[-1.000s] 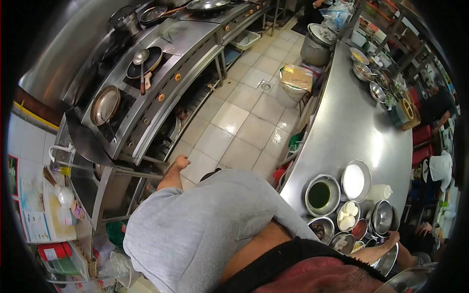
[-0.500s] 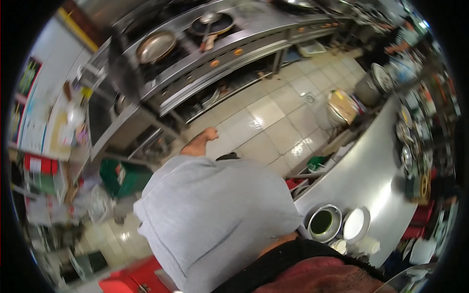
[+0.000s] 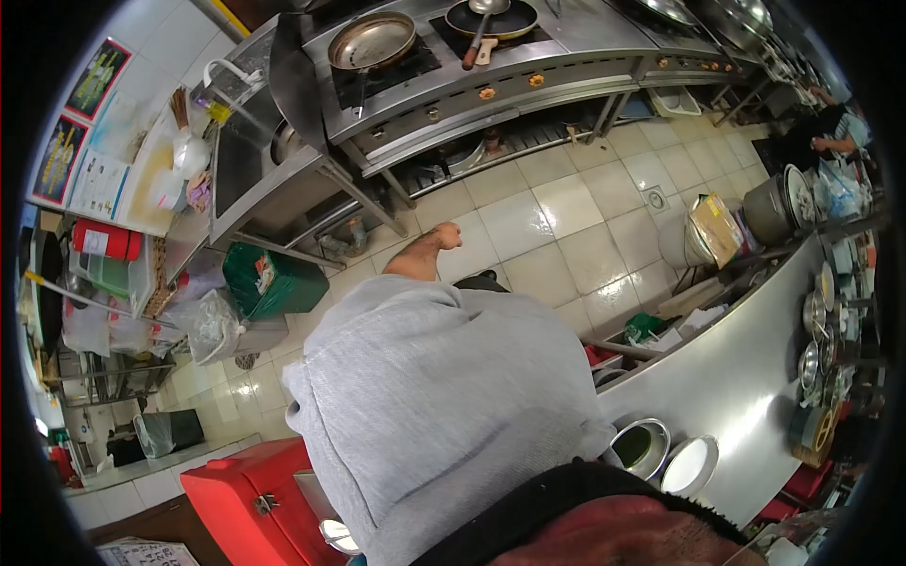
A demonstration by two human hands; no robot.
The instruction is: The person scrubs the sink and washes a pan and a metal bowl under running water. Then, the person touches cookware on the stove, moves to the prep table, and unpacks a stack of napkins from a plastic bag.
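Observation:
My left hand (image 3: 447,235) is held out over the tiled floor, beyond the front of my grey shirt (image 3: 453,396). Its fingers are curled in, and nothing shows in them. No object touches this hand; the stove range (image 3: 491,99) stands beyond it. A dark shoe tip (image 3: 481,281) pokes out just below the forearm. My right hand is out of sight.
A frying pan (image 3: 372,41) and a black pan (image 3: 505,17) with a ladle sit on the range. A green-lined bin (image 3: 274,280) and red box (image 3: 250,495) stand left. On the right, a steel counter (image 3: 727,377) bears bowls. Another person (image 3: 835,141) is at far right.
My view has tilted and turned, so the range, bin and counter sit further right in the picture. The left hand stays out in front with its fingers curled.

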